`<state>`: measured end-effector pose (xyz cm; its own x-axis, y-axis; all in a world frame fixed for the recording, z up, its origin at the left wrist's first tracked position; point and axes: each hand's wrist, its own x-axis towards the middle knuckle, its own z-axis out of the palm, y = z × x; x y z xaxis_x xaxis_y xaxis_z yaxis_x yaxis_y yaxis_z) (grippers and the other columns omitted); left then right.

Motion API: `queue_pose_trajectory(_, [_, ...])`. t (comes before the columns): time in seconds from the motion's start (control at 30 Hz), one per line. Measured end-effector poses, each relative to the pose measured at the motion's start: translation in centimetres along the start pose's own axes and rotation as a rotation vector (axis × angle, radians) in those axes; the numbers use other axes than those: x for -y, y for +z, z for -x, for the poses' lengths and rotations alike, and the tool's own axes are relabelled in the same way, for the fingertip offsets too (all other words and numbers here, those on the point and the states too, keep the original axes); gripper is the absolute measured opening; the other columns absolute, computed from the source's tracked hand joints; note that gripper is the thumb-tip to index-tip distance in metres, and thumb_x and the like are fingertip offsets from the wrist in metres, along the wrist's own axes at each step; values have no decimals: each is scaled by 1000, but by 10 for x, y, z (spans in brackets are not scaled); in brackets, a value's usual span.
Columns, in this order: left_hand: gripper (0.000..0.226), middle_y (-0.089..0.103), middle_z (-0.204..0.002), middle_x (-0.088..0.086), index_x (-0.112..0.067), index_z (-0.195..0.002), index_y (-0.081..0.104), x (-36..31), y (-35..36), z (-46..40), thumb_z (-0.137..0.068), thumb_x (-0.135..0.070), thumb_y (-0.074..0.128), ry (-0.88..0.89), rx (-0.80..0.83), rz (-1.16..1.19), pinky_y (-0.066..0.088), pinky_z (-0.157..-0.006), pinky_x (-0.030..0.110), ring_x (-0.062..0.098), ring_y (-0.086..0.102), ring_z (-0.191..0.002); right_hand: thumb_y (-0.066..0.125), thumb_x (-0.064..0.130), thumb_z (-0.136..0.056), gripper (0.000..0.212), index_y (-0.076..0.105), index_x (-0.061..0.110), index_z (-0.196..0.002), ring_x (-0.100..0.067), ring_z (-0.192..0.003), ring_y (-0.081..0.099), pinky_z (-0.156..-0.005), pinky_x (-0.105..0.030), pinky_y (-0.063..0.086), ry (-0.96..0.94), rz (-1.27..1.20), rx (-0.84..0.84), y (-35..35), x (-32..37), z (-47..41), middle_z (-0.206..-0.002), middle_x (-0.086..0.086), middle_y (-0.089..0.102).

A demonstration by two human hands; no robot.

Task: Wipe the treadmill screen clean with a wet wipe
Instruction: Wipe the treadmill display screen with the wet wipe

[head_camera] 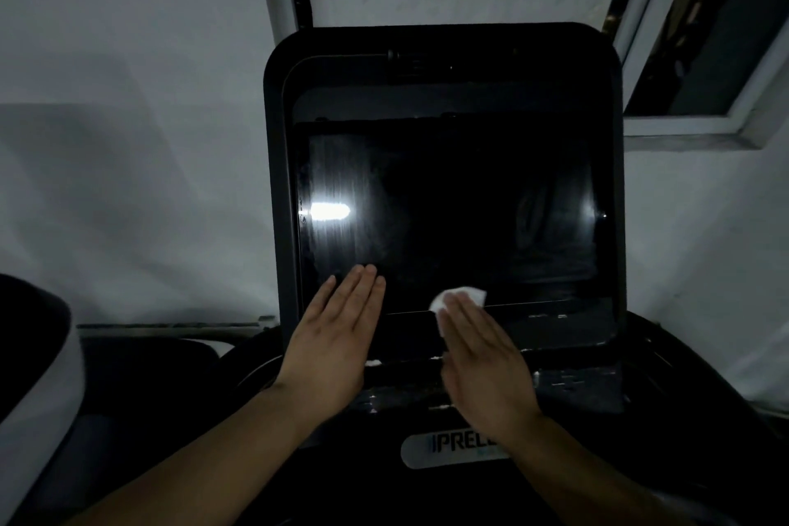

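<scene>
The treadmill screen (448, 209) is a dark glossy panel set in a black console (277, 167), with streaky wet marks and a bright light reflection on its left side. My right hand (486, 359) lies flat with fingers together, pressing a white wet wipe (461, 296) against the screen's lower edge near the middle. My left hand (333, 337) rests flat on the lower left corner of the screen, fingers extended and close together, holding nothing.
A silver brand badge (431, 451) sits on the console below my hands. A white wall (128, 141) stands behind, with a window frame (691, 128) at upper right. A dark and white object (38, 354) is at the left edge.
</scene>
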<state>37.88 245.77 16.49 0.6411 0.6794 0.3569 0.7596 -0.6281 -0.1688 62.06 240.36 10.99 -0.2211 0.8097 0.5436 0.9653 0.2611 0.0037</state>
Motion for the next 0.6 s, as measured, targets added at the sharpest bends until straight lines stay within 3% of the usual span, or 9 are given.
queue_pose_trajectory(0.1, [101,16,-168,19,-1,-160,19,-9,-1,-7,-70,-6,66,20,20,27,26,-123,54,31,13,-156,48,24,-93,54,60,-4,-137,-30,-145,43,-118,-44,36,100,22,-12,-10,-28,7,-152,-18,50])
queue_pose_trajectory(0.2, [103,20,-167,18,-2,-160,21,-20,-7,-18,-69,-7,70,38,22,64,25,-123,51,31,18,-155,49,19,-95,42,70,-2,-125,-29,-127,63,-108,-42,49,209,-77,-132,-21,-37,5,-136,-17,65])
queue_pose_trajectory(0.33, [99,28,-165,18,-3,-158,27,-31,-19,-32,-70,-8,71,48,-12,132,22,-123,46,29,28,-152,68,1,-95,22,76,6,-114,-12,-111,69,-100,-15,49,479,-457,-332,-53,-26,-19,-119,1,73])
queue_pose_trajectory(0.4, [98,31,-164,17,-4,-158,29,-34,-26,-38,-70,-10,72,52,-21,152,20,-122,43,28,31,-150,68,-1,-93,21,78,15,-104,-3,-98,69,-86,-1,44,591,-616,-343,-73,-19,-32,-103,13,72])
queue_pose_trajectory(0.47, [99,33,-163,17,-5,-158,29,-36,-34,-43,-70,-11,74,42,-25,178,20,-122,42,28,33,-149,66,-1,-94,25,74,23,-94,10,-85,65,-73,1,41,637,-725,-333,-87,-15,-42,-91,22,68])
queue_pose_trajectory(0.53, [102,33,-163,16,-6,-159,27,-36,-40,-47,-70,-12,76,34,-28,194,21,-121,41,28,34,-148,67,3,-94,26,69,28,-101,16,-83,62,-72,0,42,630,-734,-329,-96,-17,-49,-89,21,67])
queue_pose_trajectory(0.6, [103,33,-163,16,-7,-159,27,-37,-45,-50,-69,-13,77,33,-28,196,19,-121,40,28,34,-148,68,10,-95,25,70,24,-115,7,-90,65,-80,-6,45,603,-643,-285,-100,-24,-52,-96,11,71])
